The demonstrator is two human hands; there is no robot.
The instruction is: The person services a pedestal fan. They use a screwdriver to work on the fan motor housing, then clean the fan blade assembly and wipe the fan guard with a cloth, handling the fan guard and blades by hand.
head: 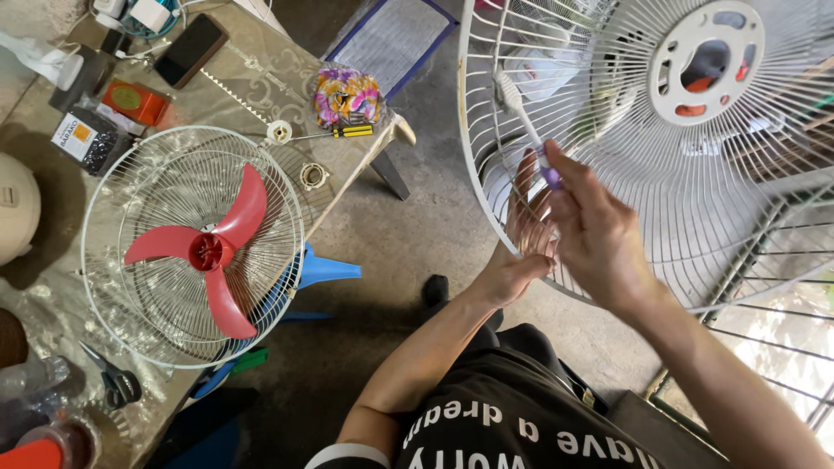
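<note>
The right hand (599,230) is pinching a toothbrush (526,122) by its purple handle — its long axis running up toward eleven o'clock onto the white grille (608,148) — while the left hand (521,234), fingers spread, is bracing the wires from behind, touching them.

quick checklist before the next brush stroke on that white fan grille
1. Brush held firmly: ok. The right hand pinches the purple handle of the toothbrush.
2. Grille steadied: ok. The left hand is on the wires of the fan grille from behind.
3. Bristles on the wires: ok, the brush head lies against the grille.
4. Left fingers out of the brush's path: not ok, they sit right under it.
5. Dirt left on the wires: cannot tell.
6. Red fan blade out of the way: ok, it lies in the other grille on the table.
</note>
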